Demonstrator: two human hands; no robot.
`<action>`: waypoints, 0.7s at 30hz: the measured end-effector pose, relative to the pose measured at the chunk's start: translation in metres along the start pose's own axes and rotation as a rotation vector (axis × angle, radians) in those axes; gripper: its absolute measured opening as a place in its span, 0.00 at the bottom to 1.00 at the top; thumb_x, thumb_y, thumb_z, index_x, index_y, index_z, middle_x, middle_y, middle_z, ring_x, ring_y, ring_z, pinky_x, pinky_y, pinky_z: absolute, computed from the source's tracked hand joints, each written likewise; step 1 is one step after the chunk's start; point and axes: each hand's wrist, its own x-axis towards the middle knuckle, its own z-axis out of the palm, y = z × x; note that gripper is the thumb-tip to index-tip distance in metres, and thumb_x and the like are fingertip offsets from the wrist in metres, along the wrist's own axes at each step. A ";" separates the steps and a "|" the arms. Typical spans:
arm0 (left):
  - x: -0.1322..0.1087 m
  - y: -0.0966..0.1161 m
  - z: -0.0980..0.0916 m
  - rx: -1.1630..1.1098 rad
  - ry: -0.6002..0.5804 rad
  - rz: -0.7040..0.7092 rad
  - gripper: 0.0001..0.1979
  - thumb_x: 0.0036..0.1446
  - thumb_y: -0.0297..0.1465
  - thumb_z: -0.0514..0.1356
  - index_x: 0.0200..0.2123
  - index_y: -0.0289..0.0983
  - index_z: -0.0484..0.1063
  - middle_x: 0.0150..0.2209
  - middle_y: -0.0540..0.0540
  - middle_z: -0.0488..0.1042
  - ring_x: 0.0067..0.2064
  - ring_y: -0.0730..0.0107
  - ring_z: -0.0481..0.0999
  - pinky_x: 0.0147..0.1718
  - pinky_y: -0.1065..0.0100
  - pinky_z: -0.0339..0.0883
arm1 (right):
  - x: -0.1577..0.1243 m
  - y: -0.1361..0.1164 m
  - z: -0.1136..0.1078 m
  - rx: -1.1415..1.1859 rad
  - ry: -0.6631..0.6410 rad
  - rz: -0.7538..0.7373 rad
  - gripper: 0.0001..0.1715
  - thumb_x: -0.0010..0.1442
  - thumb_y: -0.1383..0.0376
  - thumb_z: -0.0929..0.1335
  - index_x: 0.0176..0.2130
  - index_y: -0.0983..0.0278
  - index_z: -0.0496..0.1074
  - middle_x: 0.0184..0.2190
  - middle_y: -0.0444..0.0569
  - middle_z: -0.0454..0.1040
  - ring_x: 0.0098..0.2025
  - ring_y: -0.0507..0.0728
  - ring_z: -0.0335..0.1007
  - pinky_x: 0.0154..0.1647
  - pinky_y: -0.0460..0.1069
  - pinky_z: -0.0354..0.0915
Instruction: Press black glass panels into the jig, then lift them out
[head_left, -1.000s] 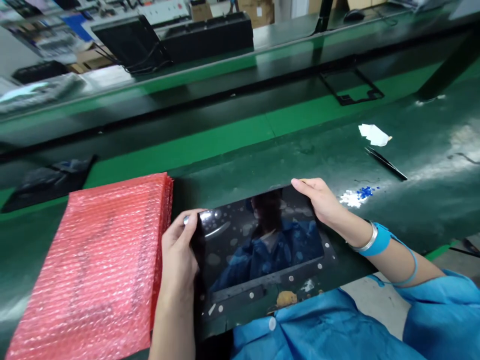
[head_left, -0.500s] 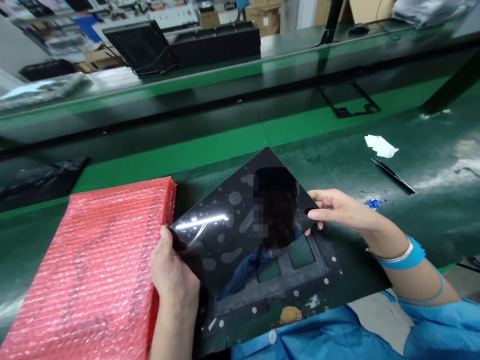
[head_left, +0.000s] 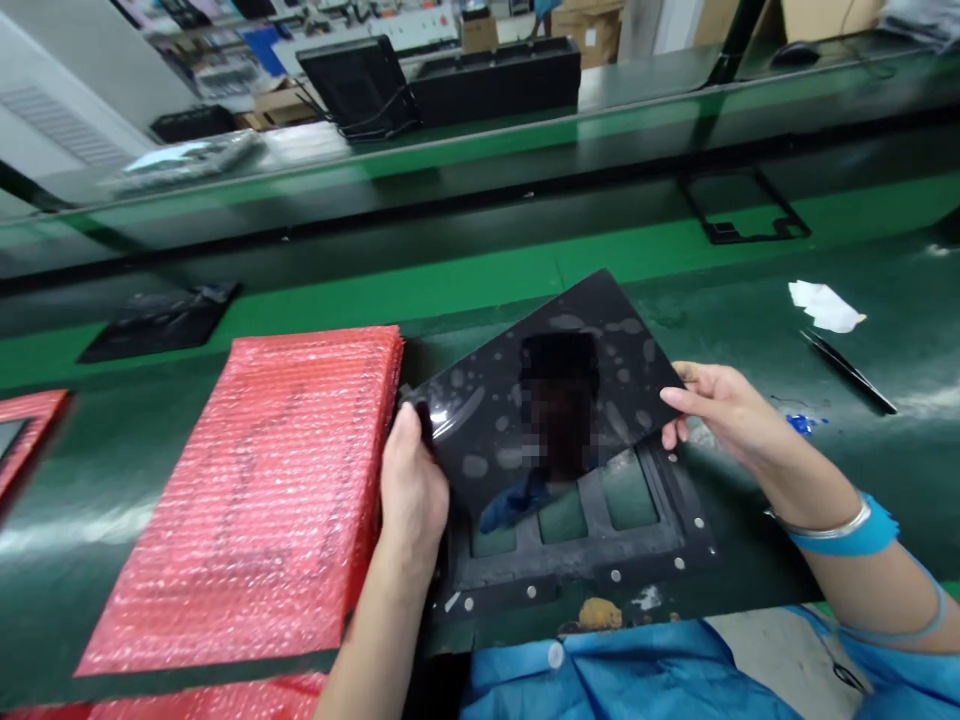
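A glossy black glass panel (head_left: 487, 420) with pale blotchy marks is held tilted between my two hands. My left hand (head_left: 415, 480) grips its left corner, thumb on top, beside the red stack. My right hand (head_left: 712, 405) pinches the right corner between thumb and fingers. Beneath the panel lies a black frame-like fixture (head_left: 577, 580) with rectangular openings and small round silvery dots along its edge; the panel hides its far part. A stack of red bubble-wrap sheets or bags (head_left: 255, 490) stands just left of my left hand.
Black tweezers (head_left: 851, 373), a crumpled white paper (head_left: 826, 306) and small blue bits (head_left: 804, 424) lie to the right. At the back is a thin black frame (head_left: 742, 207). A dark flat item (head_left: 161, 320) lies at the left; a monitor (head_left: 358, 88) stands on the shelf.
The camera view has swung left, so the scene sits farther right. The panel remains in both hands, with its tilt changed and more of the fixture's openings showing below.
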 end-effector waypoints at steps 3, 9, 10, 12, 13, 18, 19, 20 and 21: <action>-0.008 0.005 0.006 0.013 -0.180 -0.176 0.23 0.44 0.45 0.74 0.36 0.35 0.77 0.35 0.45 0.81 0.37 0.65 0.81 0.35 0.70 0.75 | 0.005 0.004 -0.009 0.009 0.112 -0.016 0.27 0.44 0.46 0.79 0.30 0.61 0.70 0.20 0.42 0.71 0.16 0.52 0.68 0.16 0.47 0.60; -0.020 0.013 0.007 0.161 -0.489 -0.391 0.24 0.42 0.35 0.76 0.41 0.36 0.72 0.27 0.49 0.78 0.30 0.60 0.83 0.25 0.70 0.75 | 0.013 0.012 -0.024 0.015 0.206 0.039 0.24 0.42 0.49 0.80 0.29 0.59 0.72 0.21 0.43 0.72 0.18 0.53 0.66 0.17 0.49 0.58; -0.021 0.012 0.007 0.158 -0.491 -0.390 0.25 0.42 0.34 0.76 0.40 0.36 0.71 0.26 0.50 0.78 0.31 0.58 0.84 0.25 0.70 0.75 | 0.014 0.014 -0.025 0.024 0.219 0.047 0.23 0.41 0.49 0.80 0.29 0.59 0.72 0.21 0.43 0.72 0.18 0.53 0.66 0.17 0.49 0.58; -0.023 0.009 0.008 0.135 -0.472 -0.380 0.26 0.40 0.35 0.77 0.39 0.36 0.69 0.25 0.51 0.77 0.30 0.57 0.84 0.25 0.70 0.75 | 0.015 0.017 -0.026 0.042 0.244 0.047 0.24 0.41 0.49 0.80 0.29 0.59 0.73 0.21 0.43 0.72 0.18 0.53 0.65 0.17 0.49 0.58; -0.024 0.008 0.008 0.121 -0.458 -0.371 0.26 0.40 0.35 0.77 0.39 0.36 0.68 0.25 0.51 0.77 0.29 0.57 0.84 0.25 0.70 0.75 | 0.015 0.017 -0.025 0.050 0.252 0.041 0.24 0.41 0.48 0.80 0.30 0.59 0.72 0.21 0.43 0.72 0.18 0.52 0.65 0.17 0.48 0.58; -0.020 0.009 0.009 0.038 -0.358 -0.304 0.25 0.39 0.35 0.77 0.35 0.36 0.67 0.24 0.51 0.76 0.29 0.55 0.84 0.23 0.71 0.74 | 0.033 -0.001 -0.016 0.020 0.173 0.035 0.31 0.35 0.47 0.81 0.32 0.62 0.72 0.19 0.41 0.70 0.17 0.51 0.65 0.17 0.47 0.59; -0.018 0.010 0.009 0.002 -0.323 -0.295 0.26 0.37 0.34 0.77 0.35 0.36 0.67 0.24 0.51 0.76 0.30 0.54 0.84 0.24 0.71 0.74 | 0.042 -0.007 -0.012 -0.003 0.159 0.033 0.31 0.36 0.47 0.81 0.31 0.62 0.71 0.19 0.41 0.70 0.17 0.50 0.65 0.17 0.47 0.59; -0.016 0.012 0.009 -0.041 -0.285 -0.287 0.27 0.37 0.34 0.78 0.37 0.36 0.68 0.25 0.50 0.78 0.32 0.53 0.85 0.24 0.71 0.74 | 0.053 -0.013 -0.008 -0.026 0.161 0.024 0.30 0.37 0.48 0.81 0.30 0.63 0.70 0.20 0.41 0.70 0.17 0.50 0.65 0.17 0.46 0.59; -0.014 0.015 0.008 -0.084 -0.252 -0.277 0.28 0.36 0.35 0.77 0.39 0.36 0.69 0.29 0.47 0.81 0.34 0.53 0.85 0.25 0.70 0.75 | 0.067 -0.018 -0.003 -0.047 0.173 0.014 0.28 0.40 0.49 0.80 0.30 0.63 0.69 0.20 0.42 0.70 0.18 0.50 0.66 0.18 0.46 0.60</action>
